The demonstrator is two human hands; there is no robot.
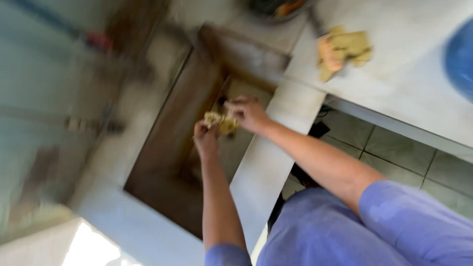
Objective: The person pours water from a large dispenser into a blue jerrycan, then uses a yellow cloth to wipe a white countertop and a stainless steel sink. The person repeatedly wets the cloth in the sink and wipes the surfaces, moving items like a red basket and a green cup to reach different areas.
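Both my hands meet over a deep brownish concrete sink (pixel 167 148). My left hand (pixel 205 140) and my right hand (pixel 249 113) each grip one end of a small yellowish wad (pixel 221 123), perhaps a sponge or cloth, held between them above the basin. The picture is blurred by motion, so its details are unclear. My sleeves are blue-violet.
A pale counter (pixel 409 74) runs to the right of the sink with a yellow and orange rag or sponge pile (pixel 342 49) on it. A blue round object (pixel 460 59) is at the right edge. A dark bowl (pixel 276 7) sits at the top. Tiled floor (pixel 394 152) lies below the counter.
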